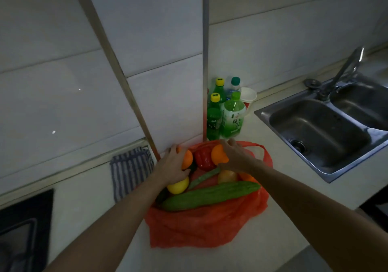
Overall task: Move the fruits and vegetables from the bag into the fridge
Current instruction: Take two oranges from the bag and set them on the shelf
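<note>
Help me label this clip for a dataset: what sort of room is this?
Most likely a home kitchen: a steel double sink with a tap is set into the counter, and what looks like a dark cooktop sits at the left.

Hob (25,219) — perhaps — cropped left, sink (315,128) cropped right

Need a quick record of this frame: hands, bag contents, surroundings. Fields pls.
left hand: grips left orange at bag mouth
right hand: grips right orange at bag mouth
bag: red plastic, open, on counter
also in bag: pepper, lemon, cucumber
behind bag: bottles, cup
right of bag: sink
left of bag: towel
fridge: not in view
</note>
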